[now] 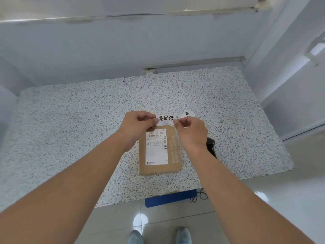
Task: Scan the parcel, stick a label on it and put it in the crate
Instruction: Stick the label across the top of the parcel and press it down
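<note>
A brown cardboard parcel (173, 155) lies flat on the speckled table (70, 129), with a white shipping label and barcodes on its top. Above the parcel's far end I hold a white label strip (166, 118) printed with black characters. My left hand (139, 124) pinches its left end and my right hand (190, 131) pinches its right end. Another piece of the strip (189, 113) curls up behind my right hand. A black scanner (211, 145) lies on the table just right of the parcel, partly hidden by my right wrist.
A blue crate edge (170, 198) shows under the table's front edge, with a black cable (198, 195) beside it. White walls close in behind and to the right. My shoes stand on the glossy tiled floor (263, 199).
</note>
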`<state>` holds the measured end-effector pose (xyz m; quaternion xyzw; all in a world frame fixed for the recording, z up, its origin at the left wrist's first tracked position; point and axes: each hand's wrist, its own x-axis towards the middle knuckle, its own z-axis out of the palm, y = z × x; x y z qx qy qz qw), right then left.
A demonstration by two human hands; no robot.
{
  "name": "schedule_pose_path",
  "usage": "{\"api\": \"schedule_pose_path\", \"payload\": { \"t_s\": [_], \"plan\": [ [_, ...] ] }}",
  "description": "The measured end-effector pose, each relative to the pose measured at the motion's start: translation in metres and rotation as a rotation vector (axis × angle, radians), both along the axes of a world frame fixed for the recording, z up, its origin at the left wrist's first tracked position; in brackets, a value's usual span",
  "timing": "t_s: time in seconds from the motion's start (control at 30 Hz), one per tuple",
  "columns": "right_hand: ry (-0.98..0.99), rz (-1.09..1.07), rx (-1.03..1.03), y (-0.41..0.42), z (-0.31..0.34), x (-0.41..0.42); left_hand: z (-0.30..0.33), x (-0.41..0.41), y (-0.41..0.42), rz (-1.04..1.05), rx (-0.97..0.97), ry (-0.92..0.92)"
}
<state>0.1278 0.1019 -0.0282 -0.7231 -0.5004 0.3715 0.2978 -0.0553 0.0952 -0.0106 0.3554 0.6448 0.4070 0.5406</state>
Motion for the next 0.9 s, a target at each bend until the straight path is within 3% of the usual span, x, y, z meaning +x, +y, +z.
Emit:
{"api": "schedule_pose_path", "payload": {
  "t_s": [0.3,0.63,0.9],
  "plan": [
    [0.033,-0.006,0.01,0.023,-0.01,-0.016,-0.012,-0.011,0.017,0.017,0.005,0.038],
    [-0.051,0.092,-0.027,0.037,-0.025,-0.021,-0.029,-0.012,0.029,-0.042,0.073,0.529],
    [-0.159,0.151,-0.062,0.044,-0.032,-0.024,-0.039,-0.012,0.036,-0.018,-0.009,0.598]
  ]
}}
